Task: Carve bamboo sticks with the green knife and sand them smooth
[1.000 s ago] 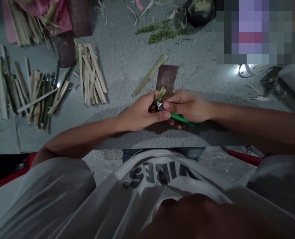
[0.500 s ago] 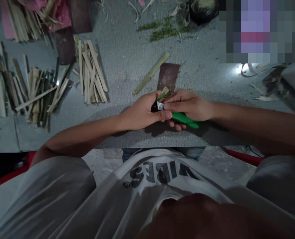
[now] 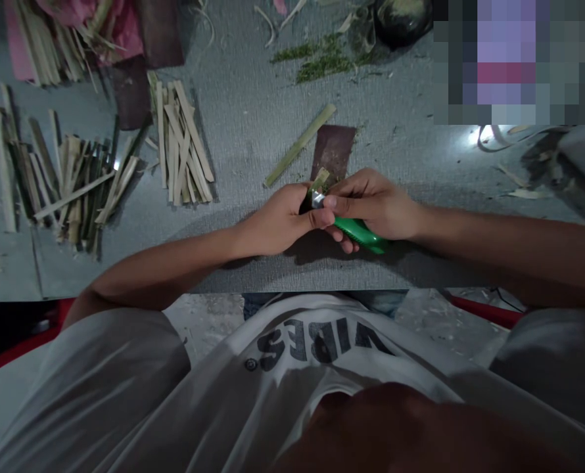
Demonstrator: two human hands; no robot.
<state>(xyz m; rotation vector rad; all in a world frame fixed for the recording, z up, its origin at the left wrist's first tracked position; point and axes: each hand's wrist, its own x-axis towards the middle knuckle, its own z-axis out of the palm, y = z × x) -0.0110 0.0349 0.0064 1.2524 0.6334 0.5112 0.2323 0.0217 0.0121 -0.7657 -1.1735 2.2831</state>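
My right hand [image 3: 384, 205] is closed around a green utility knife [image 3: 360, 234], its handle slanting down to the right under my palm. The knife's metal tip [image 3: 317, 199] lies against a short greenish bamboo strip [image 3: 323, 177]. My left hand [image 3: 285, 220] grips that strip, most of which is hidden by my fingers, and its thumb reaches over to the front of the knife. Just beyond the hands lies a dark brown rectangular piece [image 3: 332, 148] scattered with shavings. A longer bamboo strip [image 3: 300, 146] rests to its left.
Bamboo strips lie in a neat pile [image 3: 181, 144] and a looser pile [image 3: 70, 184] at the left. Farther back are a pink bag [image 3: 127, 29] with more strips, green shavings [image 3: 327, 59] and a dark round object [image 3: 403, 23]. The grey table [image 3: 243, 272] ends before my body.
The knife and my right fingers have shifted slightly left along the bamboo strip. My left hand keeps almost the same place.
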